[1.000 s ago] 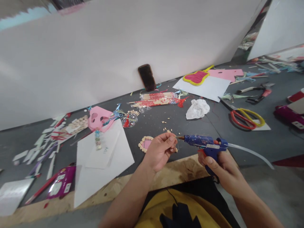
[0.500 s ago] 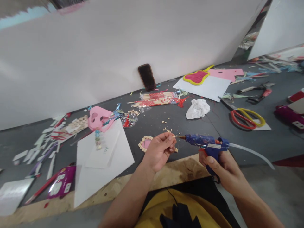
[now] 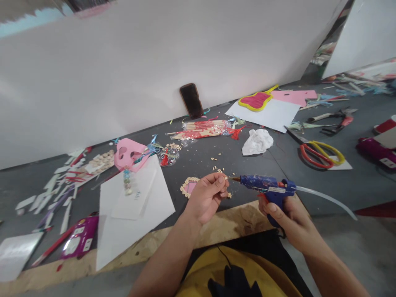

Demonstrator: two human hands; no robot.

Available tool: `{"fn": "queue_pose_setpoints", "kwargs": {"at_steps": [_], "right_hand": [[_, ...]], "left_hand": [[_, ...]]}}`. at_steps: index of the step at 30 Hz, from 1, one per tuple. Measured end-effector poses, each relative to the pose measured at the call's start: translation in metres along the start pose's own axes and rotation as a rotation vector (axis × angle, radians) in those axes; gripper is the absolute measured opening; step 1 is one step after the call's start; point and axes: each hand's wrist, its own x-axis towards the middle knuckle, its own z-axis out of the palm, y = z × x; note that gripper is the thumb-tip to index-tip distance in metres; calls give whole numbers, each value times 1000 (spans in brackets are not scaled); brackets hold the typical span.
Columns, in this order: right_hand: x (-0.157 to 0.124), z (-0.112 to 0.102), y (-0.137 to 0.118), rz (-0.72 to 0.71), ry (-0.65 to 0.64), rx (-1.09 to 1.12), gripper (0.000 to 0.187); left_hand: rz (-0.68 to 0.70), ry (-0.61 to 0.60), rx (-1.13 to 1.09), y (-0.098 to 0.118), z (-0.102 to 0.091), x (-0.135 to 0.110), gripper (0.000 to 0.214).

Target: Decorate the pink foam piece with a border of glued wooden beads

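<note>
My right hand (image 3: 286, 220) grips the handle of a blue glue gun (image 3: 266, 187), a clear glue stick trailing out of its back to the right. The gun's nozzle points left and almost touches the fingertips of my left hand (image 3: 208, 198). That hand is pinched shut on a tiny pale bead. Just left of it a small pink piece edged with pale beads (image 3: 189, 187) lies on the dark table (image 3: 201, 161). Loose pale beads (image 3: 218, 169) are scattered behind my left hand.
White paper sheets (image 3: 133, 206) lie at left beside a pink mask (image 3: 130, 153). A phone (image 3: 192, 100) leans on the white wall, sticks in a packet (image 3: 204, 128) below it. A crumpled tissue (image 3: 257, 141), red and yellow scissors (image 3: 321, 153) and pliers (image 3: 335, 119) lie right.
Almost nothing has moved. The glue gun's nozzle has shifted slightly left, closer to my left fingertips.
</note>
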Motion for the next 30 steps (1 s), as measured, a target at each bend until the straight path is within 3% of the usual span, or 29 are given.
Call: {"fn": "queue_pose_setpoints", "kwargs": {"at_steps": [5, 12, 18, 21, 23, 25, 27, 30], "right_hand": [[17, -11, 19, 183, -116, -34, 42], [71, -31, 24, 365, -149, -906, 44], [82, -33, 17, 479, -158, -1133, 55], [76, -32, 18, 373, -8, -1132, 46], [68, -26, 17, 180, 177, -1087, 37], [57, -13, 15, -71, 276, -971, 28], [45, 7, 12, -276, 181, -826, 26], [31, 40, 7, -345, -38, -801, 31]], "left_hand": [[6, 23, 24, 2, -7, -3, 22], [10, 58, -9, 3, -20, -13, 19], [8, 96, -34, 3, -27, -18, 19], [3, 105, -39, 2, -31, -21, 19], [1, 106, -42, 0, -34, -21, 19], [0, 108, -43, -1, -35, -22, 19], [-4, 113, -42, -3, -36, -21, 19], [-12, 111, -39, -5, -34, -21, 21]]}}
